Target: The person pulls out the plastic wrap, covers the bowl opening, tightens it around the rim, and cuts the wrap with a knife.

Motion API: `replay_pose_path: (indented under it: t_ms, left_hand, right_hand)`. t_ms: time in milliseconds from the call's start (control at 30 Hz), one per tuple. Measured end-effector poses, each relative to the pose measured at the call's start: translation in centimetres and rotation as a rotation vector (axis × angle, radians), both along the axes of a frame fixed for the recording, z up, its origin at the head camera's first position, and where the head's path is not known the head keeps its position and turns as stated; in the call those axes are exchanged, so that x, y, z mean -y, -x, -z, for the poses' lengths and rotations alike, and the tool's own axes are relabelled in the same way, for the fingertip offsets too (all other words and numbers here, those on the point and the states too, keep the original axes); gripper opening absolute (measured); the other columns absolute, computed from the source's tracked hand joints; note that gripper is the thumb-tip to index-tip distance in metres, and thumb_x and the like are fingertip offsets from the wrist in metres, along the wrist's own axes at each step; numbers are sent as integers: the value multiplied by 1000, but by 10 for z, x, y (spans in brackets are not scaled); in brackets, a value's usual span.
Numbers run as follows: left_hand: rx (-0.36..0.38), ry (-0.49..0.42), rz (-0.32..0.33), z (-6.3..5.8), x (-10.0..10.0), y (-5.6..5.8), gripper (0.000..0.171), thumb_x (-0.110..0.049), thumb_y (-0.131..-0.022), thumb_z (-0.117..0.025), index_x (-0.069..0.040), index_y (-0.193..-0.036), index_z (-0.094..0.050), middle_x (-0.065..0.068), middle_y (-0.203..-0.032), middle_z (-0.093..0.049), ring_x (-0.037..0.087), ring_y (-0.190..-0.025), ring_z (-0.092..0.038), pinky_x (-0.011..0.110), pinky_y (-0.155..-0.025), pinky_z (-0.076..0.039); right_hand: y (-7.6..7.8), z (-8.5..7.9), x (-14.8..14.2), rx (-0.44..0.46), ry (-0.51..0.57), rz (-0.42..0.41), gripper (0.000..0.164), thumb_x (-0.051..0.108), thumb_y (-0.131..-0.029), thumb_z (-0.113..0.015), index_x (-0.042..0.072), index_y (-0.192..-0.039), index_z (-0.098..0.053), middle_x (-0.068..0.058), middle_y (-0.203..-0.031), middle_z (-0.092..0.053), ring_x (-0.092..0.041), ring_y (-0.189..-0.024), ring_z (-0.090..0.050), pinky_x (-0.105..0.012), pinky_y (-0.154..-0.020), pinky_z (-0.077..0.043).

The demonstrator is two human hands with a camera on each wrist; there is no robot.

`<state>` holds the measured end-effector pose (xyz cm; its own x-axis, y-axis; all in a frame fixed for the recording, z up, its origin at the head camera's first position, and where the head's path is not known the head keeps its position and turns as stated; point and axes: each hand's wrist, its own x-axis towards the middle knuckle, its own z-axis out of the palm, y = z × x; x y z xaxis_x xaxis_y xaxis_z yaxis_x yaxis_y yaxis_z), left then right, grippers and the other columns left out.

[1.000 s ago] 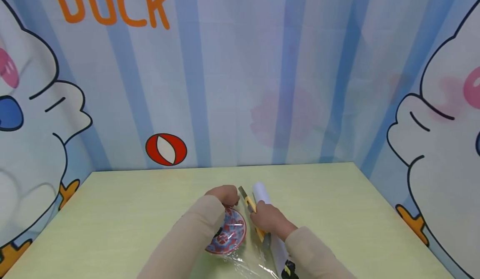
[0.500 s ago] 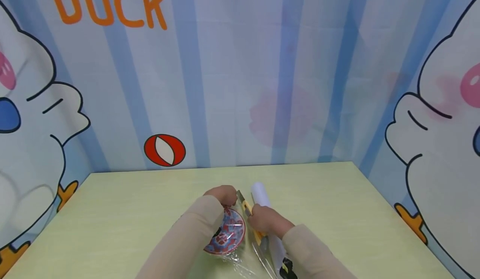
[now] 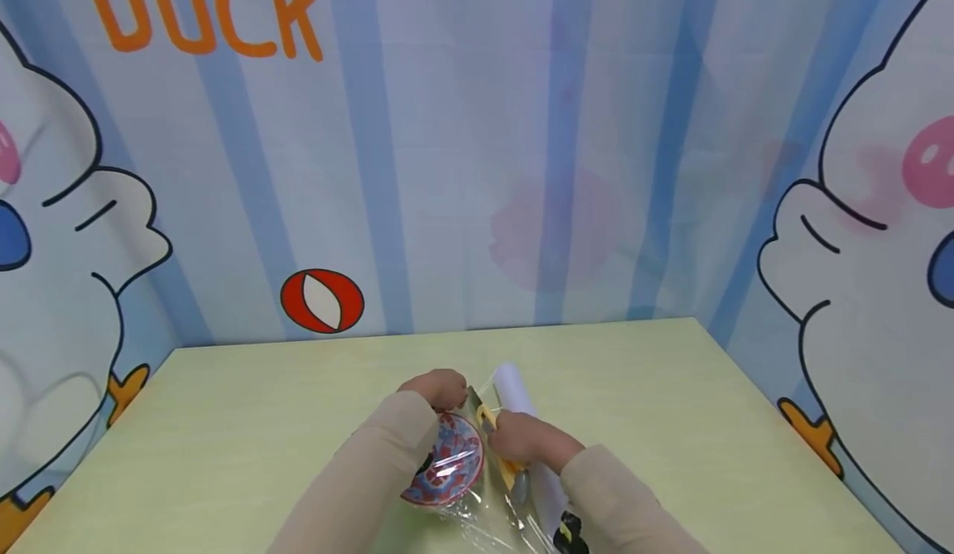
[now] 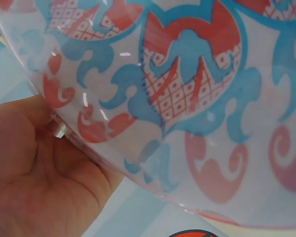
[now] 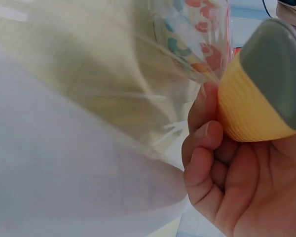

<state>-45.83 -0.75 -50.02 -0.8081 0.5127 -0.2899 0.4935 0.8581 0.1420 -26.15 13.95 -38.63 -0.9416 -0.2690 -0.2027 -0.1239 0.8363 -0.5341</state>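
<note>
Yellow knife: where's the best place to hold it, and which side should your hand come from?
Probably by its yellow handle, coming from the near right side, where the right hand grips it. It looks chunky and ridged, and the grey blade sticks out at the far end, near the left hand.

There it is, your red-and-blue bowl (image 3: 456,464) under shiny clear film (image 3: 477,529); your yellow-and-grey cutter (image 5: 266,84) is angled beside it, blade out, the white roll (image 3: 513,387) lying alongside.

Dish (image 3: 456,456) blocking left, roll (image 3: 513,388) right, room beyond
</note>
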Motion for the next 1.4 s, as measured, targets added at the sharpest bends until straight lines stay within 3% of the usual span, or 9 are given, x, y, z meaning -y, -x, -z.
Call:
replay_pose_path:
  t_ms: [133, 300, 400, 833, 1000, 1100, 1167, 1267, 1400]
  left_hand:
    - [6, 21, -8, 27, -1, 30, 22, -28, -93, -41, -17, -78, -53, 2, -81, -53, 20, -73, -47, 35, -64, -39]
    - [48, -37, -76, -17, -1, -9, 17, -27, -91, -49, -16, -81, -57, 2, -85, -57, 19, -78, -50, 36, -70, -42]
    - [37, -39, -57, -24, -2, -17, 16, -25, -92, -47, -16, -84, -59, 2, -88, -59, 19, -82, -51, 35, -73, -43]
    - [-18, -6, -46, 38, -4, 35, 21, -33, -96, -40, -24, -90, -58, -4, -92, -58, 15, -82, -51, 36, -70, -42]
    - [15, -5, -58, -8, -3, -7, 25, -24, -94, -39, -14, -87, -60, 3, -89, -59, 18, -76, -50, 34, -68, -41]
    - [59, -29, -135, -76, -7, -68, 26, -19, -92, -42, -6, -78, -60, 8, -83, -58, 20, -72, -49, 34, -69, -41]
    - [80, -46, -196, -98, -9, -88, 26, -17, -92, -45, -3, -75, -59, 9, -80, -58, 21, -72, -50, 34, -70, -42]
    - [104, -86, -237, -108, -9, -96, 26, -18, -92, -45, -3, -77, -59, 9, -80, -57, 21, -72, -50, 34, -70, -43]
    - [82, -159, -151, -90, -4, -80, 29, -26, -94, -42, -6, -86, -61, 6, -85, -59, 18, -75, -51, 33, -71, -44]
  right_hand:
    - [-4, -4, 0, -9, -4, 6, 16, 13, -86, -45, 5, -73, -47, -3, -63, -43, -16, -57, -41, -25, -51, -30]
    - [-4, -5, -4, 35, -9, 3, 18, 17, -89, -44, 4, -77, -49, -4, -65, -45, -16, -57, -43, -27, -53, -33]
    - [-2, -5, -8, 53, -19, 3, 23, 23, -92, -42, 4, -81, -50, -4, -67, -45, -16, -61, -44, -28, -58, -35]
    - [-14, -7, -17, 57, 13, 19, 16, 20, -86, -45, 6, -79, -50, -3, -67, -47, -15, -59, -45, -26, -53, -35]
    - [-19, -7, -21, 106, 76, 39, 22, 24, -88, -45, 4, -83, -53, -4, -68, -52, -14, -57, -48, -25, -53, -38]
    - [-22, -8, -23, 144, 126, 52, 19, 21, -85, -48, 3, -87, -54, -5, -68, -55, -13, -54, -49, -24, -52, -40]
    - [-24, -10, -24, 164, 146, 56, 18, 18, -82, -49, 2, -88, -54, -5, -67, -56, -12, -53, -48, -23, -52, -40]
    - [-27, -12, -25, 197, 170, 59, 19, 17, -81, -49, 1, -91, -53, -5, -66, -56, -12, -52, -47, -22, -52, -39]
    - [-32, -13, -28, 229, 196, 71, 18, 16, -83, -50, 1, -92, -52, -5, -67, -55, -13, -55, -48, -22, -54, -40]
